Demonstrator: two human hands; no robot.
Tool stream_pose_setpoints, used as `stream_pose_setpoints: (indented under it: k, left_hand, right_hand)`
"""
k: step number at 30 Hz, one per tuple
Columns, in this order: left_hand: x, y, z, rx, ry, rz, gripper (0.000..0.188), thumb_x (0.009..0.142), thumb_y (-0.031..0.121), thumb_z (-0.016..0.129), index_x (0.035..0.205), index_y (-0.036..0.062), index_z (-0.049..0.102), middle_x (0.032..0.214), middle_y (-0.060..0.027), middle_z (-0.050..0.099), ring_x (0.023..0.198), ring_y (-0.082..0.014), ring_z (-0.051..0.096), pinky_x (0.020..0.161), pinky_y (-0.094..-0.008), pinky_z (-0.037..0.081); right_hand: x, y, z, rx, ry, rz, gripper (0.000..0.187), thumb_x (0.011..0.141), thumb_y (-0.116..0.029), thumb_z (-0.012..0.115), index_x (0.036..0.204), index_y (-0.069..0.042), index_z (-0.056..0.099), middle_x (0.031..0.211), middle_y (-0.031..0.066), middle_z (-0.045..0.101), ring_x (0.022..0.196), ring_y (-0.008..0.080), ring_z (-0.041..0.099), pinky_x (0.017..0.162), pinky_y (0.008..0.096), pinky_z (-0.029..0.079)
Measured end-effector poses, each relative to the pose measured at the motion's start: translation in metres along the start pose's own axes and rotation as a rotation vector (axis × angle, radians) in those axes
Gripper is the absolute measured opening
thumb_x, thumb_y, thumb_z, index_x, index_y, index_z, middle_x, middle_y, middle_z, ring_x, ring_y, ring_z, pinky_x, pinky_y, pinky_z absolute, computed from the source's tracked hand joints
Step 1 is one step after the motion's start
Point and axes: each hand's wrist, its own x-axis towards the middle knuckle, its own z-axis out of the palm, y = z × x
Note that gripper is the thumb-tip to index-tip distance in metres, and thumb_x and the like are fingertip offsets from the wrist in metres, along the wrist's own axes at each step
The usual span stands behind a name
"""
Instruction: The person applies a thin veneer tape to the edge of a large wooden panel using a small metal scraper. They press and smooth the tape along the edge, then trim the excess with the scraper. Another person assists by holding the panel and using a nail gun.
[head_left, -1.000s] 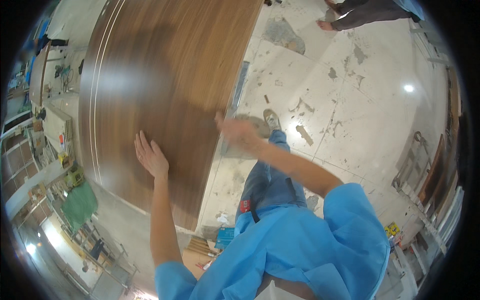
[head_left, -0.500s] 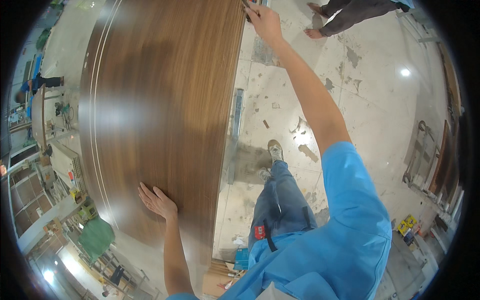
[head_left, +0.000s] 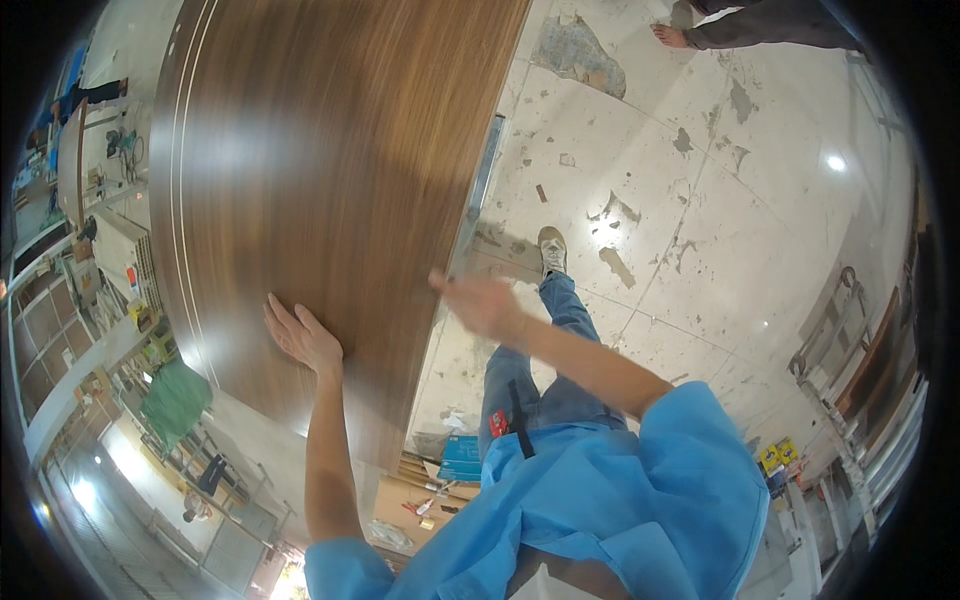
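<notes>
A large brown wood-grain panel point(head_left: 330, 180) with two pale lines along its left side spreads before me. My left hand point(head_left: 308, 340) lies flat on it near its lower end, fingers stretched and holding nothing. At the panel's right edge is my right hand point(head_left: 480, 305), blurred by motion. Its fingers look closed, with a small dark tip at their end; what they grip is too smeared to name.
Below the panel's right edge shows a metal support point(head_left: 490, 165). Another person's bare foot point(head_left: 672, 36) is at the top right. A brown cardboard box point(head_left: 400, 500) and a blue box point(head_left: 461, 458) lie near my legs. A green cloth point(head_left: 175, 402) hangs at the lower left.
My right hand has swept from the panel's far right corner back toward me along the edge. My left hand stays flat on the panel. The view has shifted slightly.
</notes>
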Motion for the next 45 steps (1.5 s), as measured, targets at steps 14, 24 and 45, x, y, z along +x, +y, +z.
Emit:
stream_pose_setpoints:
  k: [14,24,45]
  left_hand:
    - [-0.001,-0.012,0.010,0.005,0.058,-0.006,0.063,0.109,0.044,0.036,0.162,0.0102,0.033,0.168,-0.0182,0.028,0.156,-0.0393,0.022,0.126,-0.0523,0.020]
    - [-0.038,-0.071,0.001,-0.143,-0.001,0.381,0.058,0.109,0.038,0.041,0.161,0.0112,0.037,0.167,-0.0163,0.032,0.156,-0.0379,0.024,0.127,-0.0506,0.019]
    - [-0.133,-0.236,-0.029,-0.024,0.046,0.358,0.057,0.108,0.033,0.041,0.160,0.0108,0.038,0.165,-0.0161,0.036,0.153,-0.0377,0.030,0.125,-0.0526,0.023]
  right_hand:
    - [0.108,0.099,-0.065,-0.348,0.329,0.090,0.044,0.094,-0.010,0.064,0.138,-0.012,0.063,0.081,0.0097,0.063,0.065,0.0254,0.062,0.054,0.0388,0.051]
    - [-0.077,-0.092,0.064,-0.317,-0.371,-0.167,0.040,0.091,-0.017,0.070,0.130,-0.011,0.068,0.105,0.0066,0.073,0.096,0.0284,0.074,0.076,0.0348,0.061]
    - [-0.011,-0.058,0.033,-0.371,0.148,0.083,0.042,0.088,-0.007,0.063,0.129,-0.011,0.065,0.094,0.0112,0.068,0.084,0.0321,0.070,0.066,0.0447,0.058]
